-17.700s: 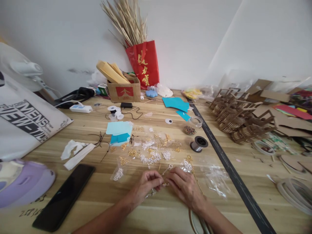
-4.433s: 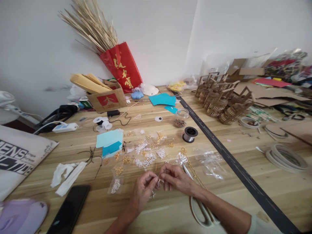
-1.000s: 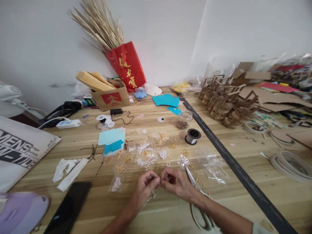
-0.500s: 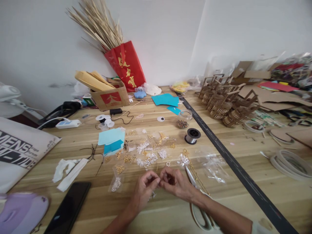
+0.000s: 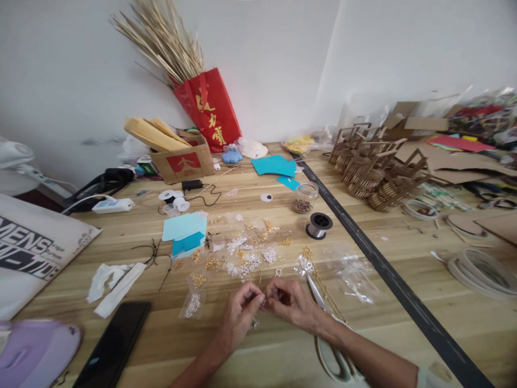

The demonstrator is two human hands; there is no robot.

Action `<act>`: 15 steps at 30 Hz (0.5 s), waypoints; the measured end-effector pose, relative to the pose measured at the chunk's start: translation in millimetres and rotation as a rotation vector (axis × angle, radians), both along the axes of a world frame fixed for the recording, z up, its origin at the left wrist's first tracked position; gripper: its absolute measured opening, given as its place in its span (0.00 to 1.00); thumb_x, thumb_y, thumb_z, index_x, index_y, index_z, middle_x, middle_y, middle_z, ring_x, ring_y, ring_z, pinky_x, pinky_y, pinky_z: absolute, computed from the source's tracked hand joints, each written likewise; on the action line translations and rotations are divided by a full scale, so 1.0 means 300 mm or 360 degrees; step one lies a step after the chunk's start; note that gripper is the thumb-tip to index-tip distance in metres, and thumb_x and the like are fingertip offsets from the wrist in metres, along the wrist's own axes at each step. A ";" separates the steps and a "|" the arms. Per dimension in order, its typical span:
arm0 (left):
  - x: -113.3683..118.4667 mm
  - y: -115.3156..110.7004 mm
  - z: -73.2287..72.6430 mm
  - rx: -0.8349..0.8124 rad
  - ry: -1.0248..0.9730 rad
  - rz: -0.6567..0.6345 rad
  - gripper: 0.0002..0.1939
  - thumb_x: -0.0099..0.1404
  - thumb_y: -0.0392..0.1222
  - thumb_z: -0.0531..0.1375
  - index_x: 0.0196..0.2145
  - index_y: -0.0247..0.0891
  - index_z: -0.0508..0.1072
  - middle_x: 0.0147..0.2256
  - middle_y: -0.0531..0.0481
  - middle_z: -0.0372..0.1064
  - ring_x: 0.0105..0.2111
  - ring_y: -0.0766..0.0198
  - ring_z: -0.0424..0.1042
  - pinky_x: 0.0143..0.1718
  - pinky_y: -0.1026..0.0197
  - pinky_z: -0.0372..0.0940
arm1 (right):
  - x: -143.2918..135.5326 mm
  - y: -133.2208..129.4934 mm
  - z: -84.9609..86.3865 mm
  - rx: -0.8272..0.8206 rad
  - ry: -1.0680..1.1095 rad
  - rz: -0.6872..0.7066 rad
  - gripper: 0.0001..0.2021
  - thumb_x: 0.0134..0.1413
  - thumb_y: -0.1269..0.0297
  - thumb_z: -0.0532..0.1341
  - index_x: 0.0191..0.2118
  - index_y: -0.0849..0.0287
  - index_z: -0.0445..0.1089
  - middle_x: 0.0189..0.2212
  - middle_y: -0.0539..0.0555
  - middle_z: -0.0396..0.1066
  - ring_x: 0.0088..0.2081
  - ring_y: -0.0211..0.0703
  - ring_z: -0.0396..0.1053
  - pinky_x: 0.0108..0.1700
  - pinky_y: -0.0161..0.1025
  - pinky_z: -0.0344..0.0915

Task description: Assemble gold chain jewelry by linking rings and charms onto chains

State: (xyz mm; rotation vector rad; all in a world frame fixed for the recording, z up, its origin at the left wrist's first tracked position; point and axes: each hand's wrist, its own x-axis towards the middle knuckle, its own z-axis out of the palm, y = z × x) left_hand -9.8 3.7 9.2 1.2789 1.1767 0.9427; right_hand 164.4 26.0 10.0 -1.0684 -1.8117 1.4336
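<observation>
My left hand [image 5: 239, 315] and my right hand [image 5: 294, 306] meet fingertip to fingertip low over the table, both closed in a pinch. A tiny silvery piece [image 5: 264, 303] shows between the fingertips, too small to name. Below the left fingers is a small silvery dangling bit [image 5: 253, 323], partly hidden by the hand. Just beyond the hands lie a silver ring-shaped clasp [image 5: 278, 272] and piles of silver beads [image 5: 248, 264]. Under my right forearm are white-handled scissors [image 5: 333, 358], and a gold chain [image 5: 323, 285] runs beside their blades.
Small bags of gold findings [image 5: 212, 263] and white rings [image 5: 193, 305] lie left of the hands. A wire spool [image 5: 319, 225] stands behind, clear plastic bags [image 5: 355, 277] to the right. A black phone [image 5: 113, 345] rests front left. Woven bamboo baskets [image 5: 367, 178] stand back right.
The fingertips have drawn slightly apart, and a bit more of the tiny silvery piece shows between them. Everything else on the table looks the same.
</observation>
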 end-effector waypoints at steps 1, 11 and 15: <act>0.000 0.001 0.001 -0.0017 -0.0017 0.0004 0.15 0.60 0.51 0.61 0.25 0.36 0.70 0.24 0.52 0.66 0.27 0.64 0.66 0.31 0.65 0.62 | 0.000 0.000 0.002 -0.0004 -0.0001 -0.0002 0.04 0.52 0.68 0.60 0.28 0.60 0.66 0.20 0.45 0.60 0.23 0.33 0.56 0.24 0.30 0.51; 0.005 0.010 0.026 -0.0157 -0.0158 0.0060 0.18 0.56 0.55 0.64 0.24 0.36 0.70 0.23 0.52 0.66 0.27 0.64 0.66 0.31 0.64 0.63 | 0.000 0.000 0.001 0.0017 -0.0014 -0.0035 0.04 0.53 0.67 0.59 0.28 0.60 0.66 0.20 0.45 0.60 0.23 0.33 0.56 0.24 0.30 0.51; 0.006 0.010 0.033 -0.0178 -0.0190 0.0074 0.18 0.55 0.55 0.64 0.23 0.36 0.70 0.23 0.52 0.67 0.26 0.64 0.67 0.32 0.64 0.64 | -0.001 0.000 0.000 -0.0006 -0.0013 -0.0052 0.05 0.53 0.66 0.60 0.28 0.60 0.66 0.20 0.45 0.61 0.23 0.33 0.56 0.25 0.30 0.51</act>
